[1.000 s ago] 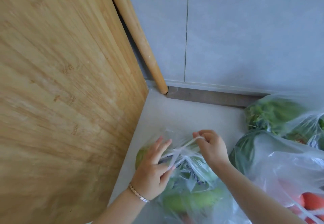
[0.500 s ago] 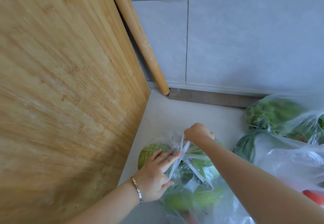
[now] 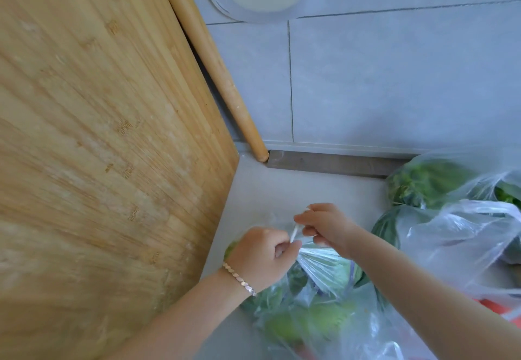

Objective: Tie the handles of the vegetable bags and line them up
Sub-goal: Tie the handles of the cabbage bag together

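A clear plastic bag of green vegetables (image 3: 318, 297) lies on the pale counter (image 3: 296, 187) at the bottom centre. Its thin white handles (image 3: 294, 232) rise between my hands. My left hand (image 3: 259, 255), with a bracelet on the wrist, is closed on one handle strand just above the bag. My right hand (image 3: 327, 225) pinches the other strand a little higher and to the right. The two hands almost touch. Part of the bag is hidden under my forearms.
A large bamboo board (image 3: 98, 148) leans upright on the left, with a wooden rolling pin (image 3: 214, 66) behind it against the tiled wall. More clear bags of greens (image 3: 428, 182) and one with red produce (image 3: 462, 246) crowd the right side.
My left hand went from spread fingers on the bag to a closed grip on a handle. My right hand lifted slightly and turned, pinching the other strand closer to the left hand.
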Demonstrator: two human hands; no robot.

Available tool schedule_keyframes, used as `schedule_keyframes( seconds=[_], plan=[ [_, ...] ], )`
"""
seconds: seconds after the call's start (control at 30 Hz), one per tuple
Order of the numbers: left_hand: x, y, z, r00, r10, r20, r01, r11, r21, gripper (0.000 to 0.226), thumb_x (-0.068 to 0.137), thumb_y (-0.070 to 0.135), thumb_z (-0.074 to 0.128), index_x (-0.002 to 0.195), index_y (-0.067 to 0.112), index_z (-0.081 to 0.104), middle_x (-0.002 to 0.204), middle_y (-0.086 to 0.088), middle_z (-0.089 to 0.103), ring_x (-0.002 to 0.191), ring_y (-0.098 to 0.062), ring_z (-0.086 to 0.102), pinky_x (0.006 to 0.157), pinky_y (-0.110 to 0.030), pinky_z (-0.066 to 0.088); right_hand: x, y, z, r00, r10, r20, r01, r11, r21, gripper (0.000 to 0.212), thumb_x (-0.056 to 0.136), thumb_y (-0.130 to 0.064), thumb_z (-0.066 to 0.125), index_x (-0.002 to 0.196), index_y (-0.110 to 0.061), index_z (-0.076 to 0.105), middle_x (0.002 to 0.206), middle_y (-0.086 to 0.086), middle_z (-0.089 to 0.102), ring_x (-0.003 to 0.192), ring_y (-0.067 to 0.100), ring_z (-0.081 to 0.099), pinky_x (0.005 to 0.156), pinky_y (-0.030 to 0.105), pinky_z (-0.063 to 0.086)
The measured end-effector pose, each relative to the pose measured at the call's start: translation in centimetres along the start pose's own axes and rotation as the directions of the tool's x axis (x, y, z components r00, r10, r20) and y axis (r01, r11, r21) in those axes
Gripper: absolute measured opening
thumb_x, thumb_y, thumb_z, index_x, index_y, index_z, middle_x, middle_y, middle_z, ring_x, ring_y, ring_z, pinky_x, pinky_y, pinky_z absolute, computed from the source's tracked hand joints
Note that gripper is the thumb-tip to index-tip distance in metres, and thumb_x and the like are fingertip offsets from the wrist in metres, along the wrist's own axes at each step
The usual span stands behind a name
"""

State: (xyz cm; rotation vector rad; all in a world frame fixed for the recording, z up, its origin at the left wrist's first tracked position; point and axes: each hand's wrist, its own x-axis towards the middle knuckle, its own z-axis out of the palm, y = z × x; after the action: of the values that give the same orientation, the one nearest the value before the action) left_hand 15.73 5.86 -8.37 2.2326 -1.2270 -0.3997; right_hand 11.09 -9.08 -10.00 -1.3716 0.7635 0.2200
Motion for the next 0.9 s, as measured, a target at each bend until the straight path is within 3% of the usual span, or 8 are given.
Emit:
schedule_keyframes(
  seconds=[0.13, 0.3, 0.47, 0.53, 0.6, 0.67, 0.77, 0.9],
  plan=[
    [-0.5, 0.6, -0.4, 0.962, 0.01, 0.273, -0.16, 0.83, 0.534, 0.031, 0.094, 0.036, 0.043, 0.08, 0.013, 0.06, 0.071, -0.006, 0.064, 0.069, -0.026, 0.06, 0.054, -0.028, 0.033, 2.1, 0.0, 0.3, 0.991, -0.128, -0.036, 0.109, 0.935, -0.337, 0.044, 0.085, -0.003, 0.059, 0.056, -0.015, 0.028, 0.055, 0.002, 0.032, 0.035, 0.003, 0.036, 0.038, 0.012, 0.027],
    [-2.2, -2.2, 1.1, 0.695, 0.041, 0.718, -0.55, 0.674, 0.493, 0.009, 0.073, 0.006, 0.06, 0.069, 0.013, 0.058, 0.062, -0.005, 0.064, 0.06, -0.025, 0.061, 0.056, -0.026, 0.045, 3.7, 1.6, 1.2, 0.982, -0.172, -0.082, 0.075, 0.744, -0.664, 0.043, 0.083, -0.012, 0.062, 0.054, -0.018, 0.031, 0.059, -0.004, 0.036, 0.054, 0.011, 0.036, 0.056, 0.025, 0.034],
    [-3.2, -4.0, 0.9, 0.905, -0.175, 0.388, 0.149, 0.984, 0.097, 0.043, 0.09, 0.029, 0.05, 0.051, 0.019, 0.034, 0.046, 0.003, 0.033, 0.044, -0.011, 0.035, 0.048, -0.021, 0.029, 1.3, 3.0, 0.1, 0.944, -0.114, -0.31, 0.047, 0.975, -0.216, 0.038, 0.082, -0.013, 0.064, 0.054, -0.014, 0.037, 0.052, 0.0, 0.047, 0.049, 0.015, 0.036, 0.05, 0.026, 0.031],
    [-2.5, -2.9, 0.3, 0.816, -0.428, 0.387, 0.577, 0.591, -0.564, 0.042, 0.089, 0.023, 0.051, 0.049, 0.016, 0.04, 0.038, 0.005, 0.036, 0.034, -0.008, 0.036, 0.042, -0.016, 0.034, -0.8, 3.5, -0.4, 0.952, -0.016, -0.305, 0.06, 0.989, 0.135, 0.035, 0.083, -0.013, 0.062, 0.054, -0.011, 0.045, 0.052, 0.005, 0.052, 0.048, 0.015, 0.039, 0.054, 0.025, 0.034],
    [-2.1, -2.6, -0.1, 0.68, -0.545, 0.491, 0.467, -0.194, -0.862, 0.04, 0.091, 0.016, 0.047, 0.053, 0.006, 0.052, 0.038, 0.0, 0.048, 0.032, -0.012, 0.048, 0.037, -0.016, 0.043, -2.7, 3.8, -0.3, 0.968, 0.013, -0.25, 0.076, 0.937, 0.342, 0.04, 0.088, -0.011, 0.054, 0.05, -0.011, 0.041, 0.047, 0.005, 0.046, 0.045, 0.014, 0.043, 0.057, 0.024, 0.036],
    [-1.9, -2.4, -0.6, 0.676, -0.554, 0.486, 0.243, -0.455, -0.857, 0.032, 0.092, 0.008, 0.042, 0.071, -0.005, 0.063, 0.058, -0.012, 0.067, 0.049, -0.023, 0.067, 0.044, -0.023, 0.055, -4.1, 3.8, 0.4, 0.987, 0.027, -0.156, 0.055, 0.868, 0.494, 0.039, 0.089, -0.007, 0.044, 0.05, -0.012, 0.04, 0.044, 0.002, 0.044, 0.044, 0.014, 0.044, 0.053, 0.023, 0.034],
    [-1.6, -1.6, 0.4, 0.759, -0.536, 0.369, 0.298, -0.219, -0.929, 0.031, 0.091, -0.013, 0.034, 0.098, -0.003, 0.062, 0.093, -0.014, 0.071, 0.081, -0.026, 0.07, 0.055, -0.025, 0.059, -5.2, 3.5, 1.3, 1.0, -0.004, -0.011, 0.008, 0.906, 0.424, 0.03, 0.089, -0.004, 0.042, 0.067, -0.008, 0.063, 0.06, 0.004, 0.066, 0.043, 0.009, 0.046, 0.044, 0.016, 0.036],
    [-1.2, -0.5, 2.0, 0.869, -0.429, 0.245, 0.445, 0.463, -0.767, 0.045, 0.083, -0.016, 0.053, 0.12, 0.009, 0.056, 0.089, -0.001, 0.065, 0.063, -0.002, 0.067, 0.056, -0.017, 0.054, -4.8, 3.2, 1.8, 0.989, 0.0, 0.145, -0.038, 0.966, 0.256, 0.028, 0.088, 0.005, 0.046, 0.1, -0.008, 0.068, 0.068, 0.007, 0.066, 0.041, 0.001, 0.05, 0.036, 0.009, 0.035]
  ],
)
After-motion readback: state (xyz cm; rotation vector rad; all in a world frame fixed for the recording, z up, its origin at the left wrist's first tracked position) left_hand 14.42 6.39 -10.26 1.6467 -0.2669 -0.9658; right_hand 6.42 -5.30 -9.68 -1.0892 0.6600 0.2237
